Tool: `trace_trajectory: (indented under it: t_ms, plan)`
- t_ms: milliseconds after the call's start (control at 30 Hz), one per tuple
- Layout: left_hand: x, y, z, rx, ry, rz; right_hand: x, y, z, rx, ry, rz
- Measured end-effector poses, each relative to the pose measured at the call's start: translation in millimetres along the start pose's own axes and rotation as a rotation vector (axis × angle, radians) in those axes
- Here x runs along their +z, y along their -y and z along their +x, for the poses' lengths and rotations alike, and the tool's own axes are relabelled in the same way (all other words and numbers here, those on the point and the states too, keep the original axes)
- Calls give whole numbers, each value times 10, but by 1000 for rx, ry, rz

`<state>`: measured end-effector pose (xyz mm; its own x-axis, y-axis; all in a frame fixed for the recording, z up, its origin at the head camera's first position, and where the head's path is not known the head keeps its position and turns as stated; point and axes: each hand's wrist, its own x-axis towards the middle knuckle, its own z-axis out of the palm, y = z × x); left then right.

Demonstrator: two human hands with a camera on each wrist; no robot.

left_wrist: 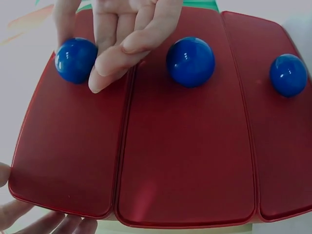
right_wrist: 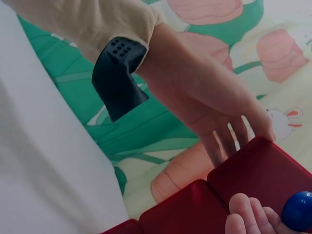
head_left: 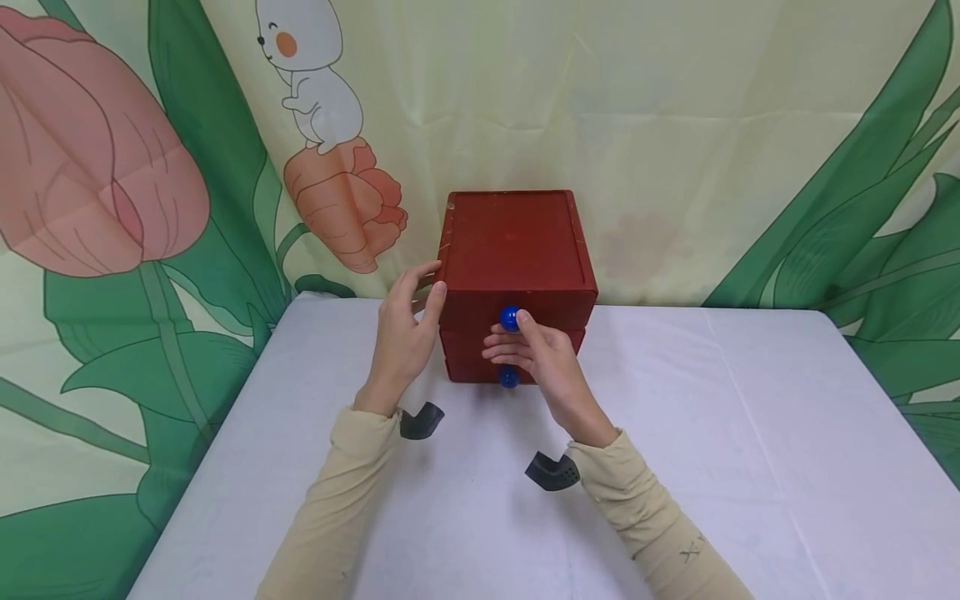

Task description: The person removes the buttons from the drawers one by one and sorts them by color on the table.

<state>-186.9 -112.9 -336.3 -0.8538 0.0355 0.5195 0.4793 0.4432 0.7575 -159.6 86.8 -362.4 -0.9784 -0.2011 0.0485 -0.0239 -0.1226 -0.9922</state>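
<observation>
A red drawer box [head_left: 513,242] stands at the far side of the table. Three drawer fronts show in the left wrist view, each with a round blue knob. My right hand [head_left: 553,360] is at the box's front, its thumb and index finger pinching the top knob [left_wrist: 73,64]; its other fingers hang below. The middle knob [left_wrist: 190,62] and bottom knob [left_wrist: 288,75] are untouched. At the box's upper left edge, my left hand [head_left: 405,337] has its fingers extended along the side, with the thumb near the front corner. All three drawers look pushed in.
The box stands on a white-covered table [head_left: 675,467], close to a printed cloth backdrop [head_left: 675,167] with flowers and a rabbit. A black wrist mount [head_left: 422,421] juts from the left sleeve, and another black mount [head_left: 553,472] from the right one.
</observation>
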Motion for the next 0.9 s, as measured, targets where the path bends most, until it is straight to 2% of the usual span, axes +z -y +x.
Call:
trace_trajectory:
  t_ms: [300,567,900]
  plan:
    - [-14,-17,13,-22,6,-18,9,9,-37,27,-1,16]
    - [2,-13,18,-18,-21,-38,5,20,-63,25,5,26]
    - [-32,-33,19,-63,-12,-61,23,36,-143,37,21,47]
